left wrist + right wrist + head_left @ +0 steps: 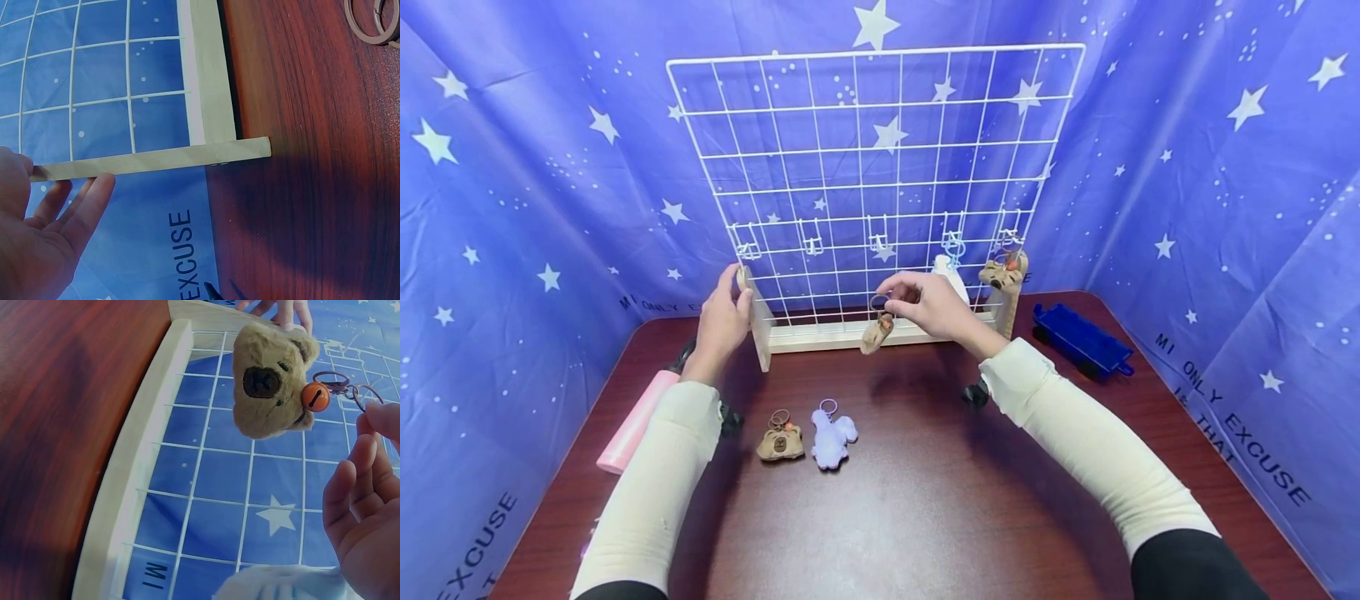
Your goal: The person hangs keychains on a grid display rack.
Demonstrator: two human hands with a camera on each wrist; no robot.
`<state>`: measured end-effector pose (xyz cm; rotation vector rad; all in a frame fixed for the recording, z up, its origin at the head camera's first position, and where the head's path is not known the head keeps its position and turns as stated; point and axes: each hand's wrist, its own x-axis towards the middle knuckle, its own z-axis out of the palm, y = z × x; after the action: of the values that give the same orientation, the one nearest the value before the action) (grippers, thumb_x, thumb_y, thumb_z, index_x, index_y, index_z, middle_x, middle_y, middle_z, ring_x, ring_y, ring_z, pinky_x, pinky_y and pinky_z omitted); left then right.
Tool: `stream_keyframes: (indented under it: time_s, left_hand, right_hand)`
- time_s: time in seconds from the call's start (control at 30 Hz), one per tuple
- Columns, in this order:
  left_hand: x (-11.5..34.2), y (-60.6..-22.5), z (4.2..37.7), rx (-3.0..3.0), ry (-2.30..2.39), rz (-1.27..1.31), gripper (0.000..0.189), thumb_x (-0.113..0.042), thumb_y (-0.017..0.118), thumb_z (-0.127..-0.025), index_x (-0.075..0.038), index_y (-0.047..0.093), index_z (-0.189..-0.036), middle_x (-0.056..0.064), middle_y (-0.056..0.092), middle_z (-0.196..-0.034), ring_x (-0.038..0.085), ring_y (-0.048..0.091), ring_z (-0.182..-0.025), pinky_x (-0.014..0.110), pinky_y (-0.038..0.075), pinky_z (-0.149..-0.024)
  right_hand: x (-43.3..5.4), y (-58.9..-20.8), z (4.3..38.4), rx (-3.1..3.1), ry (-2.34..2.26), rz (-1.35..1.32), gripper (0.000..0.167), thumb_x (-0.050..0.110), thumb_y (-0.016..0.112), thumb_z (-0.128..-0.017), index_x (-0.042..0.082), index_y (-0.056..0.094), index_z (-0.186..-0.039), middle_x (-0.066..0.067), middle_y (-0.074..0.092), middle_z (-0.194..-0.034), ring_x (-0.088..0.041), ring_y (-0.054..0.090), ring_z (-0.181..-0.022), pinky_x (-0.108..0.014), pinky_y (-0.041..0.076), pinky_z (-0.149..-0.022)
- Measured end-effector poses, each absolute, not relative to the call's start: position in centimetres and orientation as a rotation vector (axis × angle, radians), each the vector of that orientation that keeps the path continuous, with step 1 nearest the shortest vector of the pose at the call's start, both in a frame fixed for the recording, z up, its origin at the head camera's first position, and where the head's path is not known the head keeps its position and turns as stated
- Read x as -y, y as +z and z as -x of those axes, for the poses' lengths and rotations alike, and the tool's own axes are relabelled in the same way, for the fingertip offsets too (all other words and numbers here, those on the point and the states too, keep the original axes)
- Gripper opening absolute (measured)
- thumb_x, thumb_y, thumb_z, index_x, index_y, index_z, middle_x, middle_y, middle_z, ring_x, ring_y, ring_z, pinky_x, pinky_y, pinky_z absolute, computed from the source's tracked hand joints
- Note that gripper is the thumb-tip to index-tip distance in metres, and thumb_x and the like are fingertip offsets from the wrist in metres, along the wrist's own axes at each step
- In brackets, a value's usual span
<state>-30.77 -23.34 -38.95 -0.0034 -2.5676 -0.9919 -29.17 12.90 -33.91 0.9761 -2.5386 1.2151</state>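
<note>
My right hand (928, 306) pinches the metal ring of a brown plush bear keychain (265, 381) between thumb and finger. The bear's head, with an orange bell (315, 397), dangles in front of the white wire grid (880, 154). At the grid's left end, my left hand (721, 321) holds the upper part of the wooden side post (156, 159), fingers along its outer face. From the right hooks hang a white plush keychain (950, 275) and another brown bear keychain (1000, 275). A brown bear keychain (780, 444) and a lavender plush keychain (831, 442) lie on the table.
Several hooks (878, 242) line the grid, which stands on a wooden base (816, 337). A pink cylinder (638, 421) lies by my left forearm. A blue flatbed toy (1081, 340) sits at the right back of the table (940, 500). Starry curtains surround it.
</note>
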Motion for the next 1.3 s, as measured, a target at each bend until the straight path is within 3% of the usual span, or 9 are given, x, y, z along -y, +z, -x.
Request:
stream_keyframes:
  time_s: [0.5,1.3]
  left_hand:
    - [23.6,-39.0,31.0,2.557,-0.990,0.002,0.055,-0.028,0.049,-0.105,-0.023,0.034,-0.158,0.027,0.057,-0.140,0.047,0.056,-0.127,0.061,0.043,-0.106]
    - [23.5,-39.0,30.9,2.571,-0.989,-0.008,0.055,-0.029,0.049,-0.105,-0.024,0.034,-0.158,0.028,0.058,-0.139,0.048,0.057,-0.124,0.063,0.044,-0.104]
  right_hand:
    - [-12.9,-30.4,30.5,2.475,1.327,-0.826,0.023,0.013,0.070,-0.094,0.010,0.074,-0.116,-0.008,0.071,-0.087,-0.015,0.058,-0.071,-0.023,0.047,-0.063]
    - [-12.5,-30.7,32.6,2.490,1.311,-0.660,0.021,0.014,0.070,-0.094,0.012,0.074,-0.115,-0.009,0.073,-0.091,-0.013,0.060,-0.073,-0.023,0.047,-0.064]
